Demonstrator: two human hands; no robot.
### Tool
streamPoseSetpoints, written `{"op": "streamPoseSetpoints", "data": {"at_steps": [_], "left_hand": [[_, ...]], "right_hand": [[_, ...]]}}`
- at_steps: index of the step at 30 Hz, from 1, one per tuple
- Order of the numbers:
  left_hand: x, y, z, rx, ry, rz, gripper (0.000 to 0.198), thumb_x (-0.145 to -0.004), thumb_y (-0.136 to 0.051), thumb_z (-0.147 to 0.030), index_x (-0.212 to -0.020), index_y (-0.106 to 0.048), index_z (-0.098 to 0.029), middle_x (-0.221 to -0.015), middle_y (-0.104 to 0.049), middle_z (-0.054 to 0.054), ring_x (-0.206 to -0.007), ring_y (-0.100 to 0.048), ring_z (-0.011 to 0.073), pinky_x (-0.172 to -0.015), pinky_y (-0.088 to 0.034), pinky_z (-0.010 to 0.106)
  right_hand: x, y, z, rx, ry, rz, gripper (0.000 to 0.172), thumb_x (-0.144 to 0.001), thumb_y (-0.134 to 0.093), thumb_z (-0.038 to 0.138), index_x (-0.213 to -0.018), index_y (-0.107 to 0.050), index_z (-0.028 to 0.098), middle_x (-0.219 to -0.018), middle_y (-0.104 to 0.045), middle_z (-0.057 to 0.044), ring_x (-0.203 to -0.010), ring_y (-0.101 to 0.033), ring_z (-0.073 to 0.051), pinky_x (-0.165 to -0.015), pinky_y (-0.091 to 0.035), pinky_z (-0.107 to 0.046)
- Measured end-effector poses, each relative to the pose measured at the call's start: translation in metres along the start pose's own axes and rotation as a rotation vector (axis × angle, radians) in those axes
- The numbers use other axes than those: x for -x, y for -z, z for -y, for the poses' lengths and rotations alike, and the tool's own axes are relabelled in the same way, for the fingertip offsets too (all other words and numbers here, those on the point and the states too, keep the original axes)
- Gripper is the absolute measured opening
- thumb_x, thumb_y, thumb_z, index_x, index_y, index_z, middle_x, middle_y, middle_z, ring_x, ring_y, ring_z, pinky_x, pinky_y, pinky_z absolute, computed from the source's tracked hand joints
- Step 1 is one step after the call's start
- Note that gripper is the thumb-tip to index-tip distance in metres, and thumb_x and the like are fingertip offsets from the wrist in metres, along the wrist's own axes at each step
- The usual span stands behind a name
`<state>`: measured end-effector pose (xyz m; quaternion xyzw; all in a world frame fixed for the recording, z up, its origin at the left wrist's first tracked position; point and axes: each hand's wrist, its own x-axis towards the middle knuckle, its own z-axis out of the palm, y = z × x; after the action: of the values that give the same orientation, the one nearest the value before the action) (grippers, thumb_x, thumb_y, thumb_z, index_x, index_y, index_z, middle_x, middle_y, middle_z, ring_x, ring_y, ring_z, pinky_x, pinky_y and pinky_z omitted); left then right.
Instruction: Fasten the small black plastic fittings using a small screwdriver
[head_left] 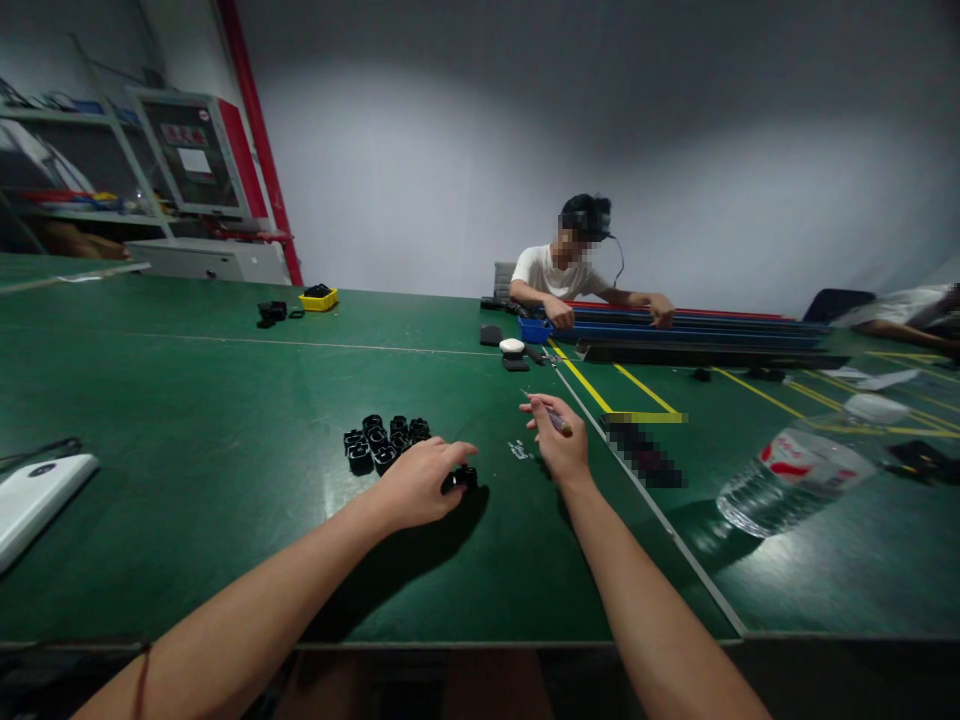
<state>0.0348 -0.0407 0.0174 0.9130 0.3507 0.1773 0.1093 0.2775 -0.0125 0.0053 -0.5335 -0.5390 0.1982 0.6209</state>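
Note:
My left hand (418, 482) rests on the green table (187, 420), fingers curled around a small black plastic part (461, 479). Just left of it lies a cluster of several similar black parts (384, 440). My right hand (559, 440) is closed on a thin tweezer-like tool (553, 415), its tip pointing up and left. Tiny metal pieces (519, 450) lie on the table between my hands.
A clear water bottle (799, 475) lies at the right. A white device (34, 500) sits at the left edge. A person in a white shirt (570, 270) works across the table by long blue and red trays (690, 330). A yellow bin (319, 297) stands far off.

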Motion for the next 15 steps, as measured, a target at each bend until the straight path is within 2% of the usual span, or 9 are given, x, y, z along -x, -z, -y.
{"op": "streamPoseSetpoints", "data": {"at_steps": [3,5,10,12,15], "left_hand": [[0.001,0.001,-0.002,0.046,-0.017,-0.031,0.046,-0.084,-0.06,-0.024,-0.129,-0.053,-0.022,-0.116,-0.069,0.006,-0.106,-0.061,0.0246,-0.096,-0.047,0.038],[0.001,0.001,-0.003,0.06,-0.026,-0.039,0.046,-0.084,-0.06,-0.025,-0.129,-0.052,-0.022,-0.115,-0.07,0.005,-0.107,-0.061,0.0246,-0.097,-0.046,0.039],[0.001,0.0,-0.003,0.072,-0.027,-0.018,0.046,-0.085,-0.062,-0.027,-0.13,-0.052,-0.022,-0.114,-0.07,0.005,-0.107,-0.061,0.0249,-0.097,-0.046,0.039],[0.001,-0.001,-0.003,0.078,-0.033,-0.012,0.047,-0.084,-0.062,-0.026,-0.13,-0.052,-0.023,-0.114,-0.071,0.005,-0.107,-0.061,0.0249,-0.097,-0.045,0.039],[0.001,-0.002,-0.002,0.087,-0.044,-0.013,0.049,-0.084,-0.062,-0.025,-0.131,-0.051,-0.022,-0.115,-0.071,0.005,-0.107,-0.061,0.0254,-0.099,-0.045,0.04]], "right_hand": [[-0.001,0.001,-0.003,0.013,-0.042,0.036,0.046,-0.086,-0.057,0.06,-0.098,-0.068,0.017,-0.086,-0.076,-0.01,-0.06,-0.066,-0.018,-0.051,-0.047,-0.026],[-0.001,0.003,-0.004,0.101,-0.054,0.065,0.038,-0.087,-0.056,0.055,-0.089,-0.067,0.019,-0.077,-0.076,-0.008,-0.058,-0.066,-0.019,-0.054,-0.048,-0.027],[-0.001,0.01,-0.007,0.559,0.04,0.113,0.012,-0.074,-0.071,0.032,-0.072,-0.063,0.024,-0.069,-0.071,-0.003,-0.065,-0.064,-0.021,-0.058,-0.043,-0.029],[-0.002,0.014,-0.009,0.679,0.018,0.15,0.011,-0.07,-0.073,0.025,-0.07,-0.062,0.024,-0.068,-0.069,-0.001,-0.064,-0.062,-0.02,-0.056,-0.04,-0.028],[-0.003,0.017,-0.01,0.726,-0.019,0.236,0.015,-0.067,-0.074,0.018,-0.069,-0.06,0.024,-0.069,-0.068,0.0,-0.064,-0.061,-0.019,-0.055,-0.037,-0.027]]}}
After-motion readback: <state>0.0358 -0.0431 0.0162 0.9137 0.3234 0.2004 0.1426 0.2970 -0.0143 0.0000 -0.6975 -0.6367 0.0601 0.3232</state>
